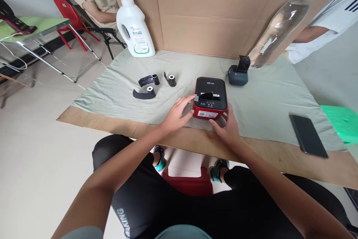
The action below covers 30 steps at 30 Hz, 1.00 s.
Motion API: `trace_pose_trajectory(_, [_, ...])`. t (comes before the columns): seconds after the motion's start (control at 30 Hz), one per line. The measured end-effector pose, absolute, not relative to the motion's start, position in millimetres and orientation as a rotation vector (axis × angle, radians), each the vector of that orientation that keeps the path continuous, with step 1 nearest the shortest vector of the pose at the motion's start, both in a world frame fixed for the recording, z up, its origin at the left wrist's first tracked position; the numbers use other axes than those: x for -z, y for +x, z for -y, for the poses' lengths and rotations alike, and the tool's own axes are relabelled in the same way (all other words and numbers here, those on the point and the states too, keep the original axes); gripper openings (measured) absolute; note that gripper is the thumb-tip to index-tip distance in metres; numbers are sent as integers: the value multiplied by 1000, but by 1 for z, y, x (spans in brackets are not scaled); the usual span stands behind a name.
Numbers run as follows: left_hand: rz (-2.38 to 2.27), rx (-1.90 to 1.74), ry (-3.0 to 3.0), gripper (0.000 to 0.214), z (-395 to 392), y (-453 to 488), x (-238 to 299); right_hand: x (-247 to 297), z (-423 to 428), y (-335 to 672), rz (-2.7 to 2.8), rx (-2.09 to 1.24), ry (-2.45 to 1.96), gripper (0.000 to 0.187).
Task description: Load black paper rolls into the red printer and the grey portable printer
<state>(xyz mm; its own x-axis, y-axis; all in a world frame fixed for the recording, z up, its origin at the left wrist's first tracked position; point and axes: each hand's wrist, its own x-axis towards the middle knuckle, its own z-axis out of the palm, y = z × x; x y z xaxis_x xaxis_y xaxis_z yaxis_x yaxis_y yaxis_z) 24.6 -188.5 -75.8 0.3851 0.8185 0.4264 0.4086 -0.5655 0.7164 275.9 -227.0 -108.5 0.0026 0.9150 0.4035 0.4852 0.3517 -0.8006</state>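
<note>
A small red and black label printer [212, 85] sits near the front edge of the cloth-covered table. A dark strip [207, 96] sticks out of the slot on its top. My left hand [179, 114] is at the printer's left side, index fingertip by the top edge and thumb near the front corner. On the opposite side, my right hand [228, 125] curves round the front right corner, fingers along the side and thumb at the front. Between them the two hands hold the printer. Left of it lie partly unrolled black rolls, among them a roll [171, 80] with a white core.
Behind the printer, a small dark device [238, 75] has a black strip standing out. A white detergent bottle [136, 26] and a tilted clear bottle [279, 26] stand by a cardboard panel [207, 8]. At right lies a phone [307, 134]. People sit beyond on both sides.
</note>
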Motion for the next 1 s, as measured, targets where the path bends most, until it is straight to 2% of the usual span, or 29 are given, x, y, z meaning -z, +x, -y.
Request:
trace_pose_trajectory(0.1, [-994, -1045, 2241, 48, 184, 23, 78, 113, 229, 278, 1640, -566, -1281, 83])
trace_pose_trajectory(0.67, [-968, -1132, 2321, 38, 173, 23, 85, 121, 229, 282, 1672, -570, -1288, 81])
trace_pose_trajectory(1.0, [-1114, -1185, 2184, 43, 166, 33, 85, 120, 229, 280, 1671, -579, -1286, 80])
